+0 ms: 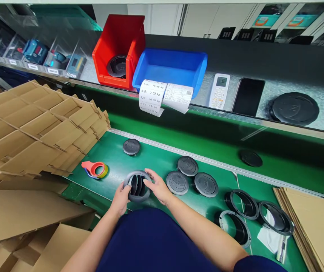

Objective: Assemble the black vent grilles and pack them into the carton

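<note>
Vent (138,185): in both hands at the bench's (150,158) near edge, its fins upright (whether it touches the bench, I cannot tell).
Left hand (121,198): pinching the vent's rim, thumb over the near-left side.
Right hand (158,186): pinching the opposite side, thumb inward, fingers along the far rim.
Good handling: probably best gripped by the rim with even pressure, thumbs light on the fins, since thin fins would likely bend or snap; tilting it slowly should show each fin.
Black discs (187,166): 3 grouped just right of the right hand, best kept clear of that elbow.
Red bin (138,49): at least 1 round black part (118,66).
Blue bin (169,71): printed labels (152,96) hang at its front.
Clear trays (33,67): several hold blue tools (36,51).
Cardboard box (71,245): flaps open, lower left.
</note>
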`<state>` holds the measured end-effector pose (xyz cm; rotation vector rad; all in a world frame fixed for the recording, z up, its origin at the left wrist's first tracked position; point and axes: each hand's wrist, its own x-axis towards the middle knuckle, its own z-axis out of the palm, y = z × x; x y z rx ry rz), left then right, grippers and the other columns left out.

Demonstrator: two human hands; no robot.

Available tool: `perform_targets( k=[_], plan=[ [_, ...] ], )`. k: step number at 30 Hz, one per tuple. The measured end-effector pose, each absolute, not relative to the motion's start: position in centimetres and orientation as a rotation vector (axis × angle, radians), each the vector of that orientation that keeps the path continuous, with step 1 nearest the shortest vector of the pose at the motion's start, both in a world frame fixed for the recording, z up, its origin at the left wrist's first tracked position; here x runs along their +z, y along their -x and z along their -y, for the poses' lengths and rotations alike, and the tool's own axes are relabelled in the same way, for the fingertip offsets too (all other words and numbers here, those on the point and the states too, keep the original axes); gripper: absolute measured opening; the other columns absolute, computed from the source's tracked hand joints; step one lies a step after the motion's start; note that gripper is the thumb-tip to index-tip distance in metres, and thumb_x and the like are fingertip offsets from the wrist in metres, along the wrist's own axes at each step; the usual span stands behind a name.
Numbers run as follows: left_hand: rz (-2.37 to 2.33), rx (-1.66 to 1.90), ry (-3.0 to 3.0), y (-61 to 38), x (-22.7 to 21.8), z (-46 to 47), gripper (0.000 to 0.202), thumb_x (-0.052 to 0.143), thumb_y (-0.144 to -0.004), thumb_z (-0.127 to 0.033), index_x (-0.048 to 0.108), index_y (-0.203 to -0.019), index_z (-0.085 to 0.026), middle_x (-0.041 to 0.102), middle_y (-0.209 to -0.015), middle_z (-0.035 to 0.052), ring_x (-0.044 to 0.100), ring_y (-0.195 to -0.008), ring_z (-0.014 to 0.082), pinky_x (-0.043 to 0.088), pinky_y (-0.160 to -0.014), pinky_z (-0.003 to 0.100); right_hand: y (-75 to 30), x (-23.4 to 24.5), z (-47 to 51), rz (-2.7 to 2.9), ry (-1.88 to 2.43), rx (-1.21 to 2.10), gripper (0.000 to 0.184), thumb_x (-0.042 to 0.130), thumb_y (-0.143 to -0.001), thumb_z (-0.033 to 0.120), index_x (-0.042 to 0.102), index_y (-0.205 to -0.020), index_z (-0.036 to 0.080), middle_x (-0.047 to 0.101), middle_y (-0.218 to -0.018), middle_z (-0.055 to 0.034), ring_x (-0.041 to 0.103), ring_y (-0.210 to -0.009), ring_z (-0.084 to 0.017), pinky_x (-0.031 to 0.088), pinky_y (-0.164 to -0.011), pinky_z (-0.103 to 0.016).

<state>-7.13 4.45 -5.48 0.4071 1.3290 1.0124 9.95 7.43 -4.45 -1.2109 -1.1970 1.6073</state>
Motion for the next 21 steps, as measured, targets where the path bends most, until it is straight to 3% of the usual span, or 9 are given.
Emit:
perform_targets(
  k=[5, 11, 17, 21],
  plan=[
    [-1.296, 1.068, -0.34, 7.5, -4.3, -4.4, 0.04, 0.07, -0.06, -0.028, 0.061, -0.096, -0.014, 0.069, -0.08, 0.0056, 0.065, -0.072, 0.0195, 0.052, -0.063, 0.031, -9.7, -3.4, -5.7, 0.875, 1.182, 1.947, 0.079, 0.074, -0.07, 0.043, 0.039, -0.139, 0.029, 0.054, -0.127, -0.0063, 0.058, -0.095, -0.018, 0.05, -0.076, -0.032],
    [-1.171, 1.083, -0.408, 7.7, -2.7, -3.2, 0.046, 0.073, -0.066, -0.038, 0.063, -0.102, -0.012, 0.071, -0.089, 0.0093, 0.066, -0.08, 0.0226, 0.052, -0.071, 0.033, -9.9, -1.8, -5.2, 0.971, 1.108, 1.899, 0.079, 0.075, -0.07, 0.045, 0.041, -0.139, 0.027, 0.057, -0.118, -0.0065, 0.056, -0.083, -0.016, 0.048, -0.066, -0.028],
    [-1.392, 1.199, -0.642, 7.3, -2.3, -1.7, 0.049, 0.069, -0.072, -0.041, 0.057, -0.114, -0.017, 0.068, -0.095, 0.0052, 0.062, -0.082, 0.0184, 0.05, -0.073, 0.029, -10.3, -2.3, -4.6, 0.983, 0.998, 1.965, 0.07, 0.072, -0.074, 0.045, 0.045, -0.136, 0.031, 0.057, -0.123, -0.0038, 0.058, -0.09, -0.016, 0.047, -0.067, -0.025],
    [-1.388, 1.228, -0.65, 7.3, -2.1, -1.0, 0.048, 0.069, -0.072, -0.042, 0.059, -0.112, -0.017, 0.068, -0.097, 0.0057, 0.062, -0.086, 0.0199, 0.05, -0.078, 0.031, -10.3, -2.4, -4.2, 1.059, 0.914, 1.892, 0.069, 0.073, -0.074, 0.046, 0.046, -0.136, 0.029, 0.057, -0.126, -0.0045, 0.056, -0.107, -0.02, 0.047, -0.09, -0.036]
  ],
)
